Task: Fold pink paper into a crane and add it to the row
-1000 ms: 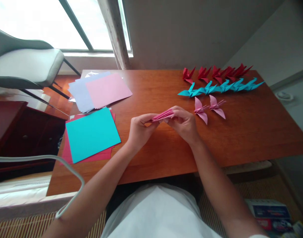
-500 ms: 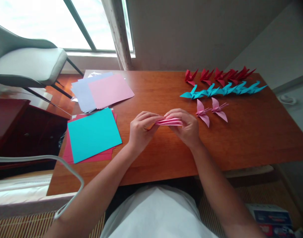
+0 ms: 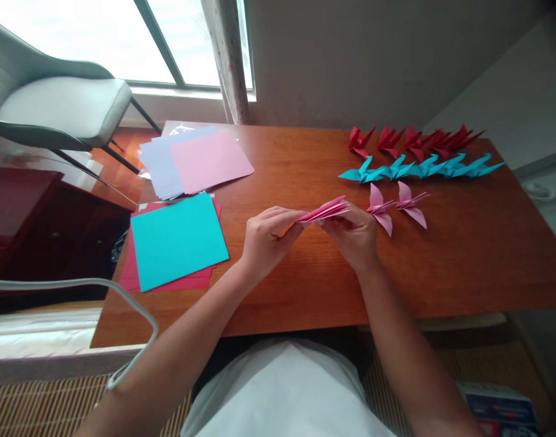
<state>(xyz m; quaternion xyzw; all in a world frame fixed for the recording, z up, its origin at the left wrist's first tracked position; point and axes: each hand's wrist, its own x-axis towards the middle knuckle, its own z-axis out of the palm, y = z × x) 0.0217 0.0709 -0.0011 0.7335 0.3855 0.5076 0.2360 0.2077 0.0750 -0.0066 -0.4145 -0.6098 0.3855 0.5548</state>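
while the folded pink paper [image 3: 323, 210] sits just right of the frame's centre, the left hand [image 3: 269, 235] clamps its left tip between thumb and fingers, and the right hand [image 3: 354, 238] pinches its right side. its layers fan slightly; lining up edges before pressing firmly should give crisper creases.

Pink folded paper [image 3: 326, 210] tilted again

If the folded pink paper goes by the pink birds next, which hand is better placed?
Probably the right hand: it pinches the folded pink paper too, and is nearer the pink birds than the left hand.
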